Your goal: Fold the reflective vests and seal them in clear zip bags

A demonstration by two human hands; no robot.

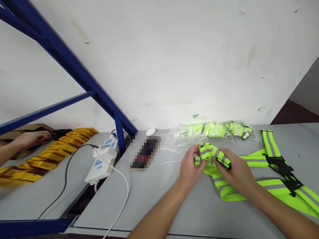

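Observation:
A neon-yellow reflective strap (209,151) with a grey stripe is folded into a small bundle between my two hands. My left hand (190,166) pinches its left end, thumb and fingers closed. On the other side, my right hand (236,169) grips the bundle's right end with bent fingers. More loops of strap hang under the hands onto the grey table. To the right lies a reflective strap harness (274,186), spread out, with black plastic buckles (281,166). Behind my hands, several rolled reflective straps (214,129) sit in clear plastic bags.
A clear bag (171,142) lies flat near the wall. Left of it are a pixelated object (146,154) and a white round item (151,131). A white power strip (102,166) with cables stands by the blue frame (82,78). Beyond, another person's hand (35,139) touches dark material beside yellow fabric (50,156).

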